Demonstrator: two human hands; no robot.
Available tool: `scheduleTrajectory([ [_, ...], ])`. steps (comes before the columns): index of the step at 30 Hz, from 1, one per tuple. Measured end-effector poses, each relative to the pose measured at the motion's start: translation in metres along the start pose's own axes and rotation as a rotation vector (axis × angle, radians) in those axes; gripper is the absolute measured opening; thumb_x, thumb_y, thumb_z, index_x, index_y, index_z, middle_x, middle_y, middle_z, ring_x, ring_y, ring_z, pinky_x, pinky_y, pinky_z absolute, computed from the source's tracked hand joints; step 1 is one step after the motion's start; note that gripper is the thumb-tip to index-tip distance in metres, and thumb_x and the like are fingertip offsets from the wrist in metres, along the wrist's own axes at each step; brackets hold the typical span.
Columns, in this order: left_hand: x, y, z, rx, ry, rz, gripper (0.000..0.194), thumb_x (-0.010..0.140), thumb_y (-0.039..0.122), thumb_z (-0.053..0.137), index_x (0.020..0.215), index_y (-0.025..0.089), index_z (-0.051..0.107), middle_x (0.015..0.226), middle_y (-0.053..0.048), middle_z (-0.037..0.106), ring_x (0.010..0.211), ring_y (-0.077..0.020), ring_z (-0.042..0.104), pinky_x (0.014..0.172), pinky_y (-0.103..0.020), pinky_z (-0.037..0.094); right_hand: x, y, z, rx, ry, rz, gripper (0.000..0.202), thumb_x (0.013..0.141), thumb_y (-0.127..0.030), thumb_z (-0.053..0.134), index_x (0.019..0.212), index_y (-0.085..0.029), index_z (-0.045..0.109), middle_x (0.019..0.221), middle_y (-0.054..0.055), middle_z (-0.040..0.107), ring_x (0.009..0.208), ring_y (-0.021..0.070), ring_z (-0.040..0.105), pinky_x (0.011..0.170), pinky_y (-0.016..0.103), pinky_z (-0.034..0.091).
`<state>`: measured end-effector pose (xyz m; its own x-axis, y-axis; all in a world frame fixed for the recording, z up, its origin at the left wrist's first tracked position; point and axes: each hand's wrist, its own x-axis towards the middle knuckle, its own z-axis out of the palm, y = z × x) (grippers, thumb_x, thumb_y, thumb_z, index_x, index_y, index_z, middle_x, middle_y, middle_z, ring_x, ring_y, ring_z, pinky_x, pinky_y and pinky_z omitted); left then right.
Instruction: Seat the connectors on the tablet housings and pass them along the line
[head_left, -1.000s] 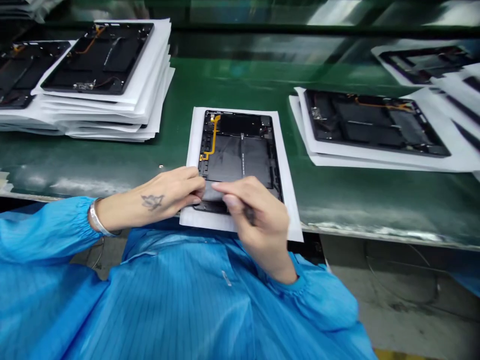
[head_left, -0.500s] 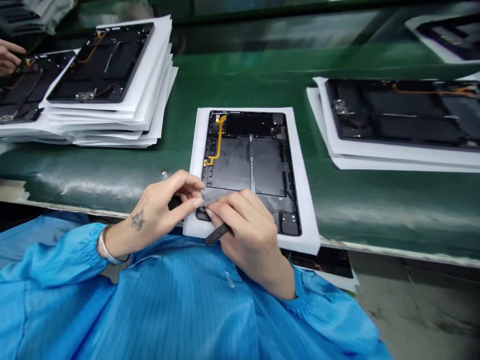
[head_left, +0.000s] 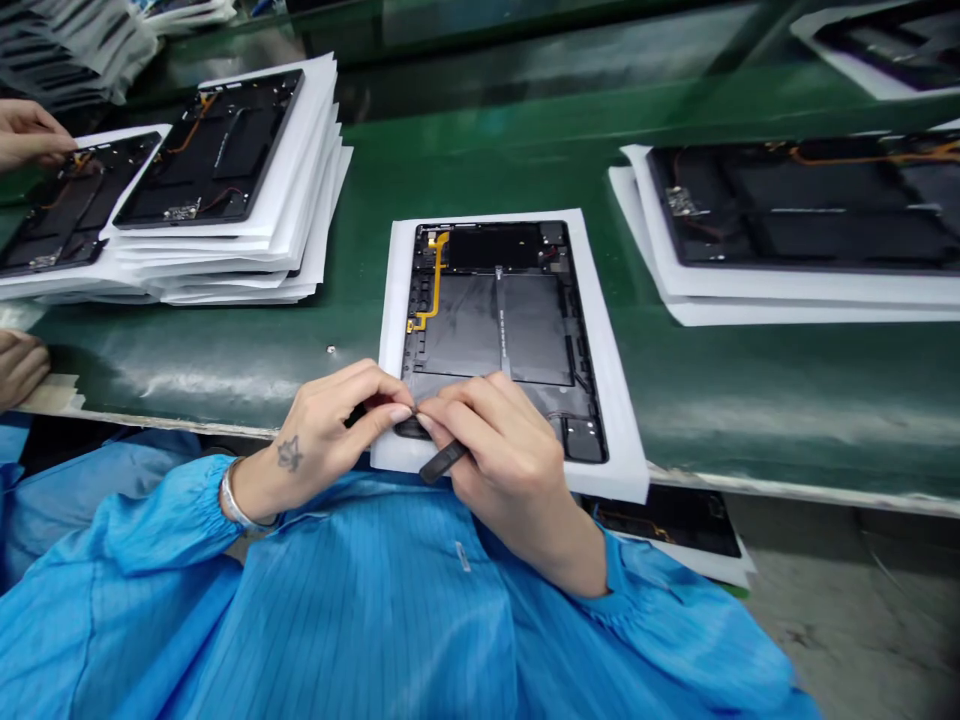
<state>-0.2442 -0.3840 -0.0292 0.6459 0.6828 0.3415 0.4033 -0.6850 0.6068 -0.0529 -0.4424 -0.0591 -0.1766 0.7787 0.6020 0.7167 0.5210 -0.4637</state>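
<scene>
An opened tablet lies on a sheet of white paper, its dark inside facing up. An orange flex cable runs down its upper left part. At the lower left corner of the tablet, my left hand has thumb and forefinger brought together; anything between them is too small to make out. Pressed close beside it, my right hand grips a slim black tool, whose flat end sticks out towards me. My fingers hide the other end.
Opened tablets with paper between them form a stack at the left. Another tablet on paper stands at the right. A co-worker's hand touches a tablet at far left. Below the green bench edge lies one more tablet.
My left fingertips have come closer to my right ones at the tablet's corner. The co-worker's upper hand has moved onto the left tablet, and a second hand has appeared at the bench edge.
</scene>
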Motion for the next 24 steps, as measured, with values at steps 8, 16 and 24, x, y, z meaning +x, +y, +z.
scheduleTrajectory([
  [8, -0.006, -0.010, -0.004, 0.410, -0.128, 0.263, 0.009, 0.103, 0.018, 0.049, 0.100, 0.017, 0.057, 0.088, -0.005, 0.063, 0.080, -0.0168, 0.057, 0.073, -0.028, 0.048, -0.008, 0.007, -0.013, -0.154, -0.143, -0.187, 0.022, 0.097, -0.012, 0.053, 0.111, -0.013, 0.069, 0.105, 0.010, 0.073, 0.084, 0.0209, 0.054, 0.072, 0.036, 0.044],
  [16, -0.002, -0.004, -0.009, 0.569, -0.204, 0.364, 0.010, 0.100, 0.010, 0.051, 0.100, 0.010, 0.060, 0.087, -0.008, 0.062, 0.078, -0.0194, 0.056, 0.069, -0.031, 0.050, -0.003, 0.004, -0.010, -0.287, -0.159, -0.271, 0.027, 0.101, -0.014, 0.046, 0.109, -0.010, 0.071, 0.101, 0.010, 0.073, 0.081, 0.0205, 0.050, 0.070, 0.035, 0.039],
  [24, -0.017, -0.013, -0.013, 0.437, -0.063, 0.367, 0.020, 0.097, 0.007, 0.055, 0.117, 0.008, 0.060, 0.104, -0.012, 0.069, 0.091, -0.0194, 0.065, 0.081, -0.032, 0.056, -0.003, 0.007, -0.007, -0.291, -0.172, -0.314, 0.026, 0.100, -0.016, 0.047, 0.111, -0.008, 0.070, 0.102, 0.010, 0.073, 0.080, 0.0214, 0.047, 0.069, 0.035, 0.038],
])
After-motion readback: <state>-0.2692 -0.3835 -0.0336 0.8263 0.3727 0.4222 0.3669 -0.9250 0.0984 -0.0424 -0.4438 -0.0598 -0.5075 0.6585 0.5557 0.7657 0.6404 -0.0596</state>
